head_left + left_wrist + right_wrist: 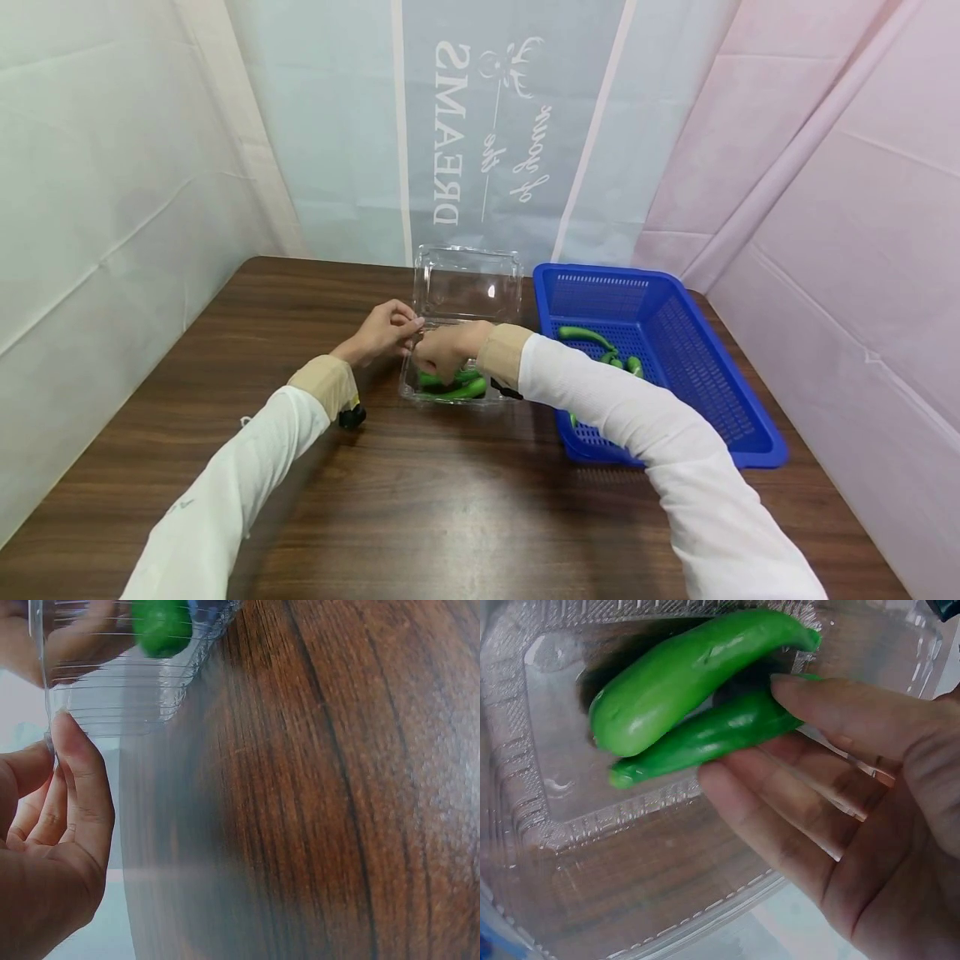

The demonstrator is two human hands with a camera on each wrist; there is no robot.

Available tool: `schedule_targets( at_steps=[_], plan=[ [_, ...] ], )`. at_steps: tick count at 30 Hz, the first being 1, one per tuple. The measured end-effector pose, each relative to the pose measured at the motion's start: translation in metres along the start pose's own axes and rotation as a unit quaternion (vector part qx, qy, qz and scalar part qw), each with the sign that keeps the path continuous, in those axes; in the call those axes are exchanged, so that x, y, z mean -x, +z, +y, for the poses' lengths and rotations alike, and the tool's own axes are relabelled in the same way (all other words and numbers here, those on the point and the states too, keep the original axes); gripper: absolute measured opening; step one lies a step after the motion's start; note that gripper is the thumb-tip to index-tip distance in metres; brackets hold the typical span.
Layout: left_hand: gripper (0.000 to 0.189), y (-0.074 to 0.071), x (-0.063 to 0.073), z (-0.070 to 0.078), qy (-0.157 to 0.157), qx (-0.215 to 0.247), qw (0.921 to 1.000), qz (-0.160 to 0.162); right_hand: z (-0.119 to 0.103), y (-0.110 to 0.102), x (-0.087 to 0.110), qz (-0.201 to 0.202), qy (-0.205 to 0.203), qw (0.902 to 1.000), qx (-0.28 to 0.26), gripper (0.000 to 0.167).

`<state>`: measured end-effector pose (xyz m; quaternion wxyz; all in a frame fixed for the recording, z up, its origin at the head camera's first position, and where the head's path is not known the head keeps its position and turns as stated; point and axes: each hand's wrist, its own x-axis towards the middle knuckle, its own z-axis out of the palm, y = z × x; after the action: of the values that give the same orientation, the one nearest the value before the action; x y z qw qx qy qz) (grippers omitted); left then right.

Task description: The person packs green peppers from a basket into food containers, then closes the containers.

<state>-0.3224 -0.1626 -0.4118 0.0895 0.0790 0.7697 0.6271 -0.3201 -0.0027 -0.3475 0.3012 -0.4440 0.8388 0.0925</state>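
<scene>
A clear plastic clamshell box (467, 293) stands with its lid raised at the back. Its left rim is pinched between thumb and fingers of my left hand (384, 333), seen closely in the left wrist view. Over the base, my right hand (448, 348) reaches inside. In the right wrist view, its thumb and fingers hold a slim dark green pepper (712, 736) near one end. A thicker, lighter green pepper (697, 671) lies right alongside it on the box floor. In the head view, my right hand partly hides the peppers.
To the right of the box is a blue plastic basket (693, 392) holding several more green peppers (585, 335). My right forearm passes over its near left part. Brown wood grain covers the table (420, 517), and hanging cloths (330, 142) surround it.
</scene>
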Motion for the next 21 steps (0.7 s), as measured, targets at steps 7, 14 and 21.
schedule_targets(
  at_steps=[7,14,21],
  plan=[
    [0.019,0.001,0.001,0.0,0.004,-0.005,1.0,0.0,-0.002,0.002,-0.001,-0.02,0.002,0.9998,0.006,0.027],
    [0.018,0.0,0.001,0.001,0.004,-0.014,0.9999,-0.001,-0.002,-0.001,0.004,-0.007,-0.004,0.9999,0.008,0.028],
    [0.019,0.0,0.002,0.001,-0.002,-0.018,0.9998,0.0,-0.001,-0.003,0.014,0.022,-0.024,0.999,0.029,0.025]
  ],
)
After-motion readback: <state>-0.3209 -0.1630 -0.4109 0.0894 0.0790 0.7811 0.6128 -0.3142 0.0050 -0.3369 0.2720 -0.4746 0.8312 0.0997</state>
